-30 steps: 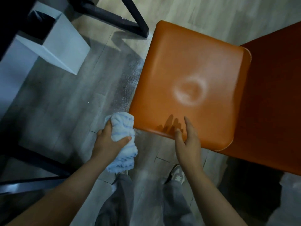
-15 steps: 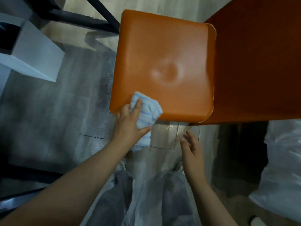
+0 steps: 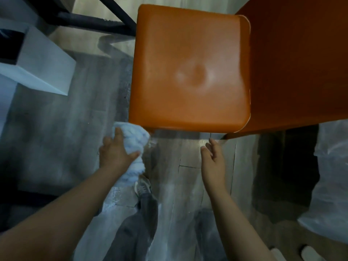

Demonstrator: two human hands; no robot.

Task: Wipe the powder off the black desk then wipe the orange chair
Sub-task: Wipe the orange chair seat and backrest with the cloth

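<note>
chair seat: orange
smudge: pale whitish, mid-seat
chair back: darker orange
cloth: light blue
floor: grey wood-grain planks
box: white, black inside
frame: black
trousers: grey

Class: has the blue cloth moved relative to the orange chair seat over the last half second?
Yes. The blue cloth, gripped by the left hand, has slid off the near left corner of the orange chair seat, toward the person.

cloth at chair seat's near-left corner, box far left
</note>
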